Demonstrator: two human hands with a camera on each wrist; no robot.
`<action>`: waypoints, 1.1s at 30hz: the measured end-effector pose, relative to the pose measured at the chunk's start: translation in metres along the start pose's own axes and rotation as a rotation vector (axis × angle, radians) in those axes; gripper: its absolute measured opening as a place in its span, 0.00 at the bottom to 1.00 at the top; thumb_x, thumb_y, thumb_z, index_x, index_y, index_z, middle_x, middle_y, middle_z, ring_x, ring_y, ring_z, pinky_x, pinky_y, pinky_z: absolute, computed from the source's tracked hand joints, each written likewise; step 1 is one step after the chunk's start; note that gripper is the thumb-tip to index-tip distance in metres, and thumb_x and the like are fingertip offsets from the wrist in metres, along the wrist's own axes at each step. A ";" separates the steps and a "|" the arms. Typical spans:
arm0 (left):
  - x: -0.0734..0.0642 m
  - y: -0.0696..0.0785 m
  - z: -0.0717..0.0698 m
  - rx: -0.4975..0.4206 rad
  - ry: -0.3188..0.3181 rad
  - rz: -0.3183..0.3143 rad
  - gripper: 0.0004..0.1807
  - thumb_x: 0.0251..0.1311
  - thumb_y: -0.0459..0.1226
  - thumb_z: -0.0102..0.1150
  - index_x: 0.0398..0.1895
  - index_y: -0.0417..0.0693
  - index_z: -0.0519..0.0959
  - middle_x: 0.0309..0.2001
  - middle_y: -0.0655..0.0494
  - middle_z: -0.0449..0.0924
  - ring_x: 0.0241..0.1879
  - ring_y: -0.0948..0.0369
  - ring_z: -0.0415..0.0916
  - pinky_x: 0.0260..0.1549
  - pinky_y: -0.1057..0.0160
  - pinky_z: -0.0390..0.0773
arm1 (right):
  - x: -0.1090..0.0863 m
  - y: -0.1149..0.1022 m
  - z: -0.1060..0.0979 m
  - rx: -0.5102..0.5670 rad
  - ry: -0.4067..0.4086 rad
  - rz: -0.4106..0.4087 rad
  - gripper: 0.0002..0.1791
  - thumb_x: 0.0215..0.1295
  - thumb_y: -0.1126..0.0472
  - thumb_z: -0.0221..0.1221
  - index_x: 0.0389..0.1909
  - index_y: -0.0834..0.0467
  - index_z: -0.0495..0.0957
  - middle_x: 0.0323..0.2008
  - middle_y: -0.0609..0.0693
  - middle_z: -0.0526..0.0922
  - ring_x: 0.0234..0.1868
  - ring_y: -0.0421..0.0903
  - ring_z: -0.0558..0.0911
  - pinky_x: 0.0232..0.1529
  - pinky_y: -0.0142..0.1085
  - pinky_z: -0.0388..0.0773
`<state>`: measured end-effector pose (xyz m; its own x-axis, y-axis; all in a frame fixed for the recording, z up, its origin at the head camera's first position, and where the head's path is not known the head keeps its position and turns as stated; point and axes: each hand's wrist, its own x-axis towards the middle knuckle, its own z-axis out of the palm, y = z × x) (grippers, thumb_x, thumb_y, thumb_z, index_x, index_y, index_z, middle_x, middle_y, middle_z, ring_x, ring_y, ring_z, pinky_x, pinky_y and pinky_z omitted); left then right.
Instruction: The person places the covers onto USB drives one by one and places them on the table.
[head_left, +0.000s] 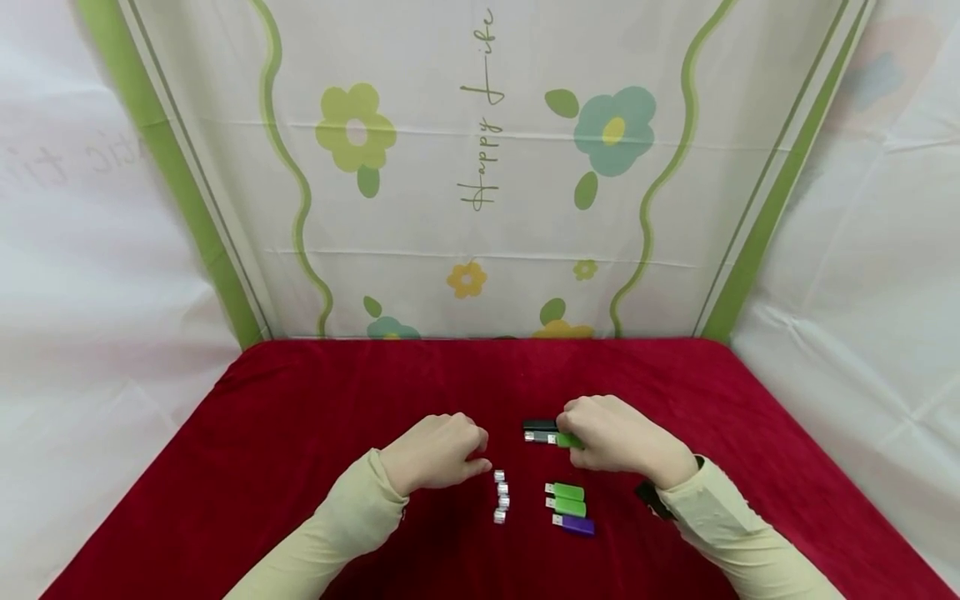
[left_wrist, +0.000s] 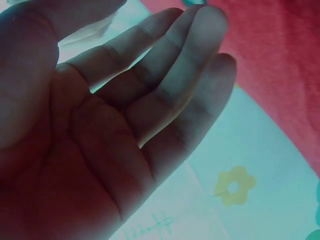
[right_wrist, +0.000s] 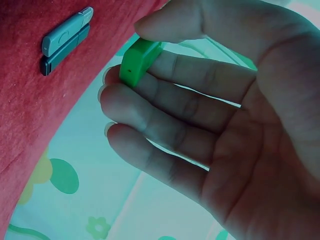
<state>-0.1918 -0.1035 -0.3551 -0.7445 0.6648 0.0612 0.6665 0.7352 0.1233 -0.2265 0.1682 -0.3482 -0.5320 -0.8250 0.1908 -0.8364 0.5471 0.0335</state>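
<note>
Purple USB stick (head_left: 578, 526), one: nearest me on the red-covered table (head_left: 375, 375), connector toward the left edge
Green USB sticks (head_left: 572, 507), two: lying side by side, just beyond the purple one
Silvery pieces (head_left: 503, 502), four, small: a column leading toward the far edge, on the left-edge side of those sticks
My left hand (head_left: 438, 450): fingers slightly bent, thumb apart, holding nothing, near the farthest silvery piece
My right hand (head_left: 618, 435): thumb and fingers pinching one held green stick (right_wrist: 140, 62), above the table
Grey stick (right_wrist: 67, 31) and black stick (right_wrist: 65, 51), one each: lying alongside, black nearer the far edge
Flowered white cloth (head_left: 420, 208): behind the far edge
</note>
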 end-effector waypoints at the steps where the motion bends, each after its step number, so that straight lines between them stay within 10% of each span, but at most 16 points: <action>1: 0.002 -0.001 0.001 0.002 -0.004 0.001 0.11 0.60 0.42 0.68 0.22 0.53 0.78 0.19 0.66 0.65 0.17 0.69 0.59 0.17 0.71 0.65 | 0.000 0.000 -0.001 0.000 0.003 -0.003 0.15 0.42 0.68 0.66 0.15 0.53 0.69 0.18 0.38 0.59 0.21 0.37 0.54 0.19 0.31 0.57; 33: 0.035 0.010 0.033 0.145 -0.057 0.122 0.19 0.49 0.32 0.72 0.12 0.57 0.72 0.14 0.69 0.65 0.16 0.70 0.62 0.17 0.70 0.65 | -0.001 -0.002 0.001 0.010 -0.023 0.021 0.17 0.43 0.69 0.66 0.15 0.50 0.66 0.17 0.38 0.60 0.21 0.36 0.54 0.19 0.30 0.57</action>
<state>-0.2097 -0.0682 -0.3841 -0.6574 0.7534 0.0102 0.7531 0.6575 -0.0254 -0.2247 0.1678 -0.3493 -0.5525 -0.8163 0.1683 -0.8260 0.5633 0.0201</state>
